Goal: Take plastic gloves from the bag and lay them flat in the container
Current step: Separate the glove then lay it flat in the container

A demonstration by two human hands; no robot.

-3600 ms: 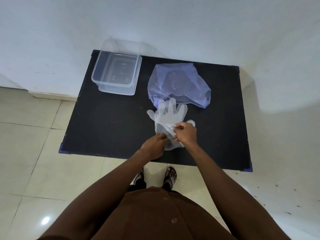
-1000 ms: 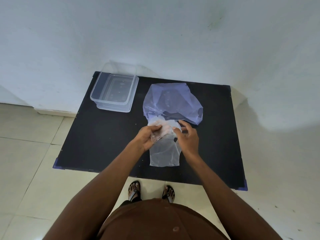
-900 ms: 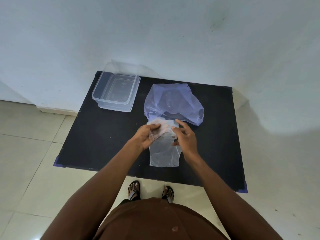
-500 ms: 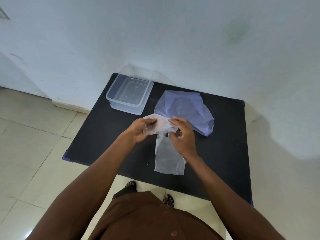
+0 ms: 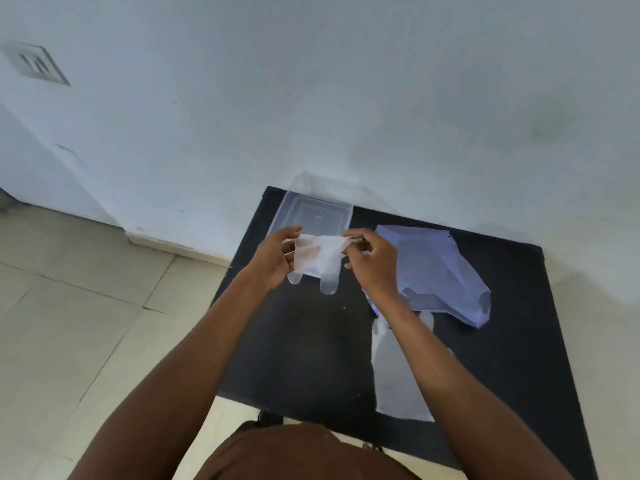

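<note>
A clear plastic glove [image 5: 318, 259] hangs in the air between my two hands, its fingers pointing down. My left hand [image 5: 275, 259] pinches its left edge and my right hand [image 5: 372, 263] pinches its right edge. They hold it just in front of the clear plastic container [image 5: 317, 213], which stands at the far left corner of the black table [image 5: 304, 341]. The pale blue plastic bag [image 5: 438, 271] lies crumpled to the right of my hands. Another clear glove [image 5: 394, 382] lies flat on the table near the front edge, partly under my right forearm.
The table stands against a white wall [image 5: 346, 98]. Pale floor tiles [image 5: 69, 323] spread to the left and in front. A wall socket [image 5: 34, 64] shows at the upper left.
Both hands lifted one glove off the glove lying on the table and carried it left toward the container. My view swung left as well.
</note>
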